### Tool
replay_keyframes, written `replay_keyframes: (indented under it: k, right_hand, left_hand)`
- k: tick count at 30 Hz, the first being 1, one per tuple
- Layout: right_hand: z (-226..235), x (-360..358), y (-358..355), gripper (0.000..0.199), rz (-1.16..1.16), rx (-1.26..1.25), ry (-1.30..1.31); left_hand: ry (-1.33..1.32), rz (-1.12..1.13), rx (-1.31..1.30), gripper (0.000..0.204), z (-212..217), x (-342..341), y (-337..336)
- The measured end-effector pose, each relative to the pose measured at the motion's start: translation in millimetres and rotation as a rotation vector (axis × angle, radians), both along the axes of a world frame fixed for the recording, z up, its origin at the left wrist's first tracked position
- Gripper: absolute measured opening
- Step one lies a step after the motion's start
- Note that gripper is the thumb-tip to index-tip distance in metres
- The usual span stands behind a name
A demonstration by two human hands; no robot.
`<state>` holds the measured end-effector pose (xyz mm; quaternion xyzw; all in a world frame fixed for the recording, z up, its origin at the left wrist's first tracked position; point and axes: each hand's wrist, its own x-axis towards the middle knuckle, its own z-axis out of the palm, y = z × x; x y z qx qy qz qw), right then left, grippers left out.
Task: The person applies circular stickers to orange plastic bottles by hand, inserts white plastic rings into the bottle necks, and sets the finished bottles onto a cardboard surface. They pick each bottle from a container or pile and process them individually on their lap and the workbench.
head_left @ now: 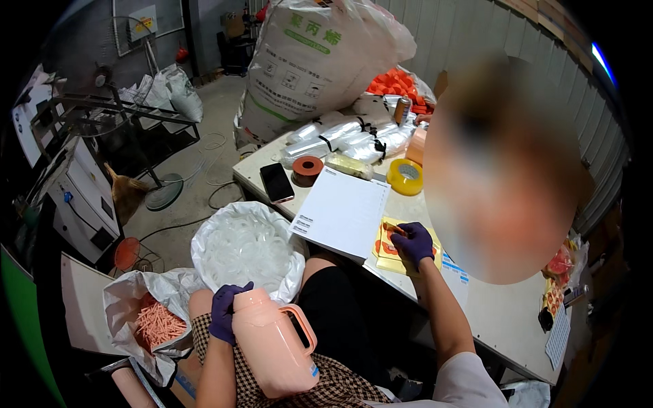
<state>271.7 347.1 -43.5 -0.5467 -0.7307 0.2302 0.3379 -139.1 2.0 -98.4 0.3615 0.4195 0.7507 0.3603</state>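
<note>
Glossy, loop-handled pink jug (273, 350), upper end grasped by left hand (224, 314). Right hand (415, 243) bent over flat yellow sheets (393, 265); grip indeterminable.

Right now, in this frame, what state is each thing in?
Left hand: holding the pink jug.
Pink jug: tilted.
Right hand: at the yellow sheets.
Phone: lying flat, screen dark.
Bag of clear rings: open.
Bag of pink pieces: open.
White sheets: stacked.

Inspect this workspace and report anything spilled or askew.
Nothing looks clearly spilled. The pink jug is askew: the left hand holds it tilted, rather than it standing upright on the table; this seems deliberate.
</note>
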Motion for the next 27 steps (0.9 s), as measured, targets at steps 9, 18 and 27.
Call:
replay_keyframes:
  k: [9, 18, 27]
  right_hand:
    - [-11.0, 17.8, 7.8, 0.028, 0.328, -0.033, 0.093]
    - [30.2, 49.1, 12.3, 0.034, 0.688, -0.324, 0.593]
    - [82.4, -103.3, -252.2, 0.072, 0.77, -0.769, 0.603]
  left_hand:
    - [-0.048, -0.017, 0.015, 0.018, 19.9, 10.7, 4.9]
    - [0.52, 0.1, 0.044, 0.016, 21.4, 3.1, 2.2]
    - [0.116, 0.043, -0.311, 0.017, 32.8, 16.1, 3.6]
